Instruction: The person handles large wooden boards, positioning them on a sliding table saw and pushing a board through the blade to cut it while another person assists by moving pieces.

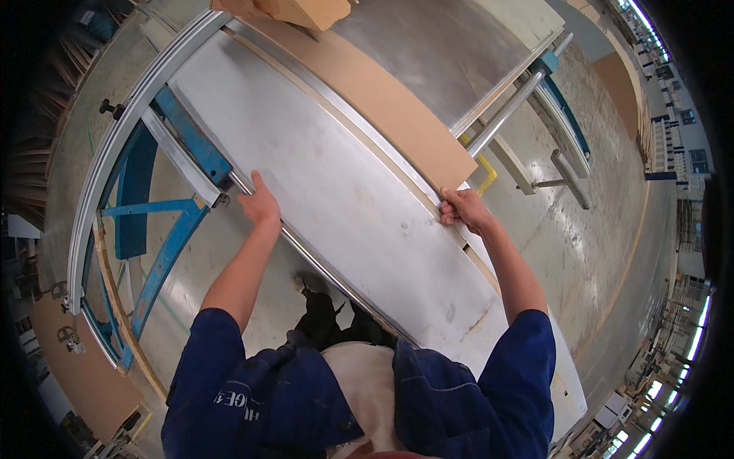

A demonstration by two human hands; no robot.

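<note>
Head view: a long, flat panel with a pale grey, matt, lightly scuffed face lies on the sliding table of a large saw-like machine, running from upper left to lower right across the picture. Its near edge is thin and straight, with a bright metallic-looking line along it. Along its far side lies a brown fibreboard strip, smooth and dull, long and narrow with a square-cut end near the right hand. Between the two runs a slim silvery rail. Beyond the strip a broad grey steel surface shows a brushed sheen, and a tan cardboard-coloured block sits at the top edge.

The table rests on a blue painted steel frame with slanted struts, edged by a curved pale aluminium rail. The concrete floor is glossy grey with worn patches.

The left hand lies on the near edge of the panel, fingers curled over it and thumb on top, clasped on the edge; the bare forearm stretches straight forward from a dark blue short sleeve. The right hand is closed around the panel's far edge, just beside the end of the brown strip, knuckles up, with the arm extended and slightly bent
</note>
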